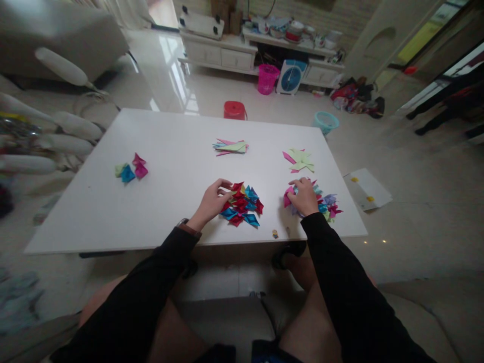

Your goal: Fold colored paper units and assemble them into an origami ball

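Observation:
My left hand [214, 199] is at the left edge of a pile of shiny red and blue folded-paper pieces [240, 205]. Its thumb and fingers are bent but apart, and I see nothing held between them. Over on the right, my right hand [304, 197] bends over a second pile of origami pieces [329, 205] in purple, pink, green and blue, hiding part of it. A pink folded-paper piece [288, 197] shows at its thumb and fingertips, pinched there. Both piles lie near the front edge of the white table [170, 151].
Pointed paper strips [231, 146] lie at the table's middle back, green and pink folded papers [301, 160] at the right. Several folded pieces [128, 172] sit at the left. Beyond stand a red stool [234, 110], a pink basket [267, 79] and a teal bin [325, 121].

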A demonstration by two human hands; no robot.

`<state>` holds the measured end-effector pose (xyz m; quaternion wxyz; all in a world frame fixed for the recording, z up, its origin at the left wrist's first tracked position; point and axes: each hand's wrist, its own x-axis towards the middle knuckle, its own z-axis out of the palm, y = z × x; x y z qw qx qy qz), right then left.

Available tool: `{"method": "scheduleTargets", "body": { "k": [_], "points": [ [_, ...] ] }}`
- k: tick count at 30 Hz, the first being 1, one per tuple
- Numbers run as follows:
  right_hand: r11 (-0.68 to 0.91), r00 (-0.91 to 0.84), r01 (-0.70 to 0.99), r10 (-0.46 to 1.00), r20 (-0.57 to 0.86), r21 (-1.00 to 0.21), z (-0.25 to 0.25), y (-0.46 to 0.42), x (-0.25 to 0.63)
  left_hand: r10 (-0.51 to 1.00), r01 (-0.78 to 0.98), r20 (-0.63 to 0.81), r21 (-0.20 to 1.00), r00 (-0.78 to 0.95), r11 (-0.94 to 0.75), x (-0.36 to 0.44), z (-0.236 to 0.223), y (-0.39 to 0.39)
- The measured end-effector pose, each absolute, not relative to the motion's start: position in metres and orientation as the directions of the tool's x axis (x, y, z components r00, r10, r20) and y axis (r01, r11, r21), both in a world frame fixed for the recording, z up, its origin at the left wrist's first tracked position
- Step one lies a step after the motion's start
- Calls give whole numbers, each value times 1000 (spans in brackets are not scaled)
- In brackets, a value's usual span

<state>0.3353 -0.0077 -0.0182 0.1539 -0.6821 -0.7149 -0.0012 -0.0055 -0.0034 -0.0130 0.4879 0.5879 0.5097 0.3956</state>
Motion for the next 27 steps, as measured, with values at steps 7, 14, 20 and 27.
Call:
{"method": "scheduleTargets", "body": {
  "k": [7,14,20,27],
  "points": [
    [269,-198,901,953,230,-342,-12,-8,281,994,387,-33,922,102,-10,-43,-30,12],
    [389,-333,812,921,201,-435,-15,-5,241,991,610,-94,781,-94,132,-98,-44,20],
    [414,-364,783,910,196,-464,-18,0,233,913,668,-66,661,-402,342,-186,-38,42],
    [404,-360,789,915,184,-464,-19,-2,238,845,721,4,524,-535,454,-244,-52,69]
  ]
}}
